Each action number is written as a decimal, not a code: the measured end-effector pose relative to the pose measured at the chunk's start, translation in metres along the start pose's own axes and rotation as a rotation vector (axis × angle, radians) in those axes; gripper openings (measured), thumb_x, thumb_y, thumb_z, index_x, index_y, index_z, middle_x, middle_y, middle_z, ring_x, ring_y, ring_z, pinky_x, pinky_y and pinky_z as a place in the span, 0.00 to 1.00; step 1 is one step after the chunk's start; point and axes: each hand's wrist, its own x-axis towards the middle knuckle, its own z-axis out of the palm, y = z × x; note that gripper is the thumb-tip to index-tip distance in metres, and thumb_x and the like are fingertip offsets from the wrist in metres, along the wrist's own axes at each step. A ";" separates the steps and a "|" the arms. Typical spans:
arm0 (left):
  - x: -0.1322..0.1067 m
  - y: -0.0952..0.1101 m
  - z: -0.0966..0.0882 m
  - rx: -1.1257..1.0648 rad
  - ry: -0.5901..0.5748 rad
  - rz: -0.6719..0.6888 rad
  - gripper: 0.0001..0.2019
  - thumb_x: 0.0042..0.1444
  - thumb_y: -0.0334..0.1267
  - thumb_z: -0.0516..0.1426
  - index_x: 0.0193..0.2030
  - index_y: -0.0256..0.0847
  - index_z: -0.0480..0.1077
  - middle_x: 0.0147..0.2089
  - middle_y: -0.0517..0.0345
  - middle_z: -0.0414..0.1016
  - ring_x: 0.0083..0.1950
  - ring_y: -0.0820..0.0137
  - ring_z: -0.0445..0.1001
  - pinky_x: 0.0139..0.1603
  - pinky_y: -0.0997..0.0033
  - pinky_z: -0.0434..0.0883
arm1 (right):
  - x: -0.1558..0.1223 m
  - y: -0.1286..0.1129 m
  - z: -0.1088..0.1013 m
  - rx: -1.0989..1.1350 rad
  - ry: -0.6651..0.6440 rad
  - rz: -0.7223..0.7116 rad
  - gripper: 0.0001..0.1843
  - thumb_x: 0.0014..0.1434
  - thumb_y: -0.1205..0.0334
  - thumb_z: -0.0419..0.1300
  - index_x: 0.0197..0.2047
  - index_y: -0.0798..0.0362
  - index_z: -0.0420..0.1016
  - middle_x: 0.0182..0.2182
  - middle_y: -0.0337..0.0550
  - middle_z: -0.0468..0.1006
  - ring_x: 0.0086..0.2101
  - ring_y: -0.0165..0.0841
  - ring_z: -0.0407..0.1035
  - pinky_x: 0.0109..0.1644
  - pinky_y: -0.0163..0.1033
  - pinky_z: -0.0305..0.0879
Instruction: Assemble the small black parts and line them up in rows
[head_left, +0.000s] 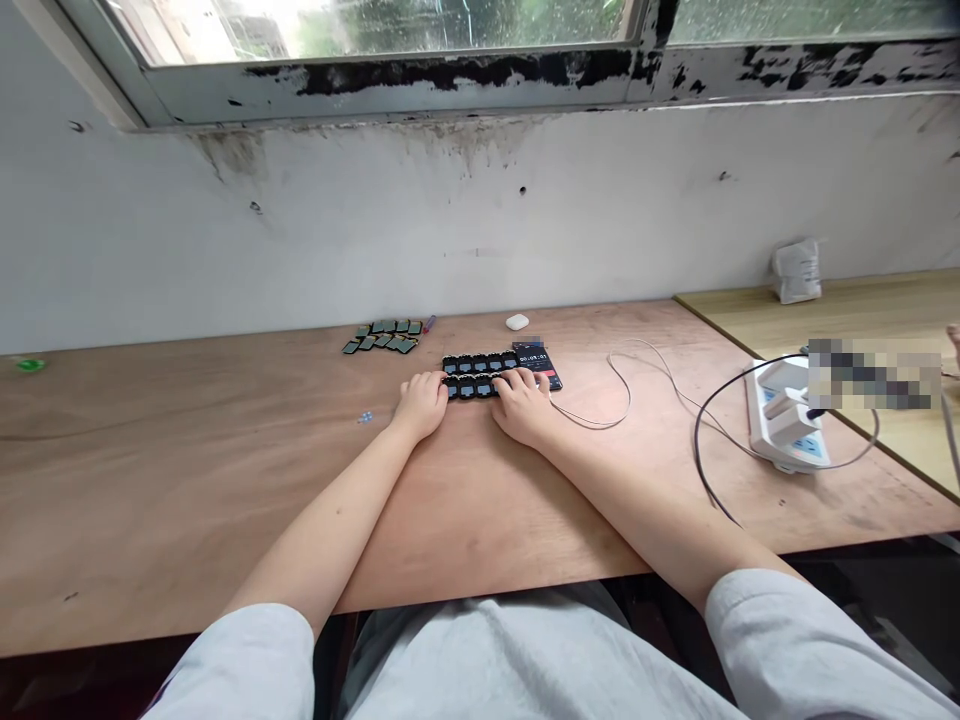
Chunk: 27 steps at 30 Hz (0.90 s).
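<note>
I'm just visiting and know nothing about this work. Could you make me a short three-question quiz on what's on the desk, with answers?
1. Multiple choice. Which hand is nearer the phone?
A) the left hand
B) the right hand
2. True or false: the white power strip lies to the right of both hands.
3. Fill the gap: the black pieces at the fingertips are laid out in ____ rows.

Key:
1. B
2. True
3. two
</note>
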 end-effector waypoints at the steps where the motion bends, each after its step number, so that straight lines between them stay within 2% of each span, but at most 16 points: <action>1: 0.000 0.000 0.000 -0.008 0.001 0.008 0.19 0.70 0.38 0.45 0.59 0.40 0.70 0.60 0.43 0.76 0.61 0.53 0.71 0.61 0.51 0.63 | 0.000 0.002 0.002 -0.016 0.013 0.032 0.18 0.67 0.59 0.57 0.58 0.52 0.72 0.61 0.58 0.71 0.63 0.53 0.55 0.66 0.64 0.47; 4: -0.005 0.000 -0.003 -0.016 0.023 -0.002 0.18 0.69 0.39 0.46 0.58 0.41 0.70 0.59 0.44 0.77 0.61 0.54 0.72 0.62 0.51 0.63 | 0.000 0.007 0.006 -0.033 0.006 0.059 0.19 0.67 0.55 0.58 0.58 0.52 0.71 0.60 0.60 0.71 0.63 0.54 0.56 0.67 0.67 0.44; 8: -0.027 -0.012 -0.013 0.063 0.061 0.008 0.17 0.67 0.39 0.47 0.56 0.40 0.72 0.56 0.43 0.78 0.59 0.53 0.73 0.62 0.50 0.62 | -0.001 0.009 0.009 -0.041 -0.017 0.070 0.17 0.68 0.52 0.57 0.55 0.51 0.71 0.57 0.60 0.73 0.62 0.55 0.57 0.68 0.71 0.43; 10: -0.041 -0.026 -0.022 0.129 0.082 0.020 0.17 0.65 0.38 0.48 0.56 0.40 0.72 0.57 0.41 0.77 0.60 0.52 0.72 0.63 0.49 0.61 | -0.002 0.008 0.009 -0.040 -0.025 0.072 0.18 0.68 0.51 0.57 0.56 0.51 0.71 0.59 0.61 0.72 0.63 0.55 0.57 0.67 0.72 0.43; 13: -0.057 -0.058 -0.037 0.185 0.105 -0.060 0.18 0.62 0.38 0.51 0.55 0.40 0.73 0.56 0.41 0.78 0.60 0.51 0.72 0.63 0.49 0.62 | -0.003 0.007 0.008 -0.038 -0.024 0.073 0.20 0.68 0.52 0.57 0.59 0.52 0.69 0.64 0.63 0.67 0.64 0.57 0.55 0.68 0.73 0.42; 16: -0.061 -0.092 -0.050 0.196 0.047 -0.101 0.16 0.56 0.36 0.52 0.48 0.43 0.76 0.53 0.45 0.79 0.58 0.52 0.73 0.60 0.51 0.66 | -0.003 0.006 0.008 -0.041 -0.015 0.089 0.20 0.68 0.52 0.57 0.58 0.53 0.70 0.60 0.63 0.71 0.64 0.58 0.55 0.68 0.74 0.39; 19: -0.059 -0.119 -0.059 0.221 0.066 -0.196 0.15 0.53 0.36 0.52 0.41 0.44 0.78 0.48 0.47 0.80 0.55 0.52 0.75 0.57 0.52 0.69 | -0.004 0.005 0.010 -0.053 -0.013 0.099 0.19 0.68 0.51 0.56 0.57 0.53 0.71 0.55 0.62 0.74 0.62 0.57 0.57 0.68 0.74 0.41; 23: -0.058 -0.139 -0.066 0.094 0.016 -0.128 0.14 0.54 0.40 0.53 0.39 0.46 0.80 0.48 0.50 0.80 0.53 0.54 0.75 0.57 0.57 0.71 | -0.004 0.005 0.010 -0.071 -0.024 0.093 0.18 0.69 0.51 0.56 0.55 0.53 0.72 0.52 0.62 0.76 0.62 0.58 0.57 0.68 0.76 0.39; 27: -0.063 -0.147 -0.070 -0.002 -0.043 -0.063 0.16 0.57 0.52 0.56 0.38 0.47 0.80 0.48 0.51 0.80 0.52 0.56 0.76 0.59 0.59 0.71 | -0.004 0.002 0.005 -0.079 -0.014 0.063 0.15 0.68 0.55 0.55 0.52 0.55 0.74 0.49 0.64 0.76 0.61 0.59 0.57 0.69 0.76 0.32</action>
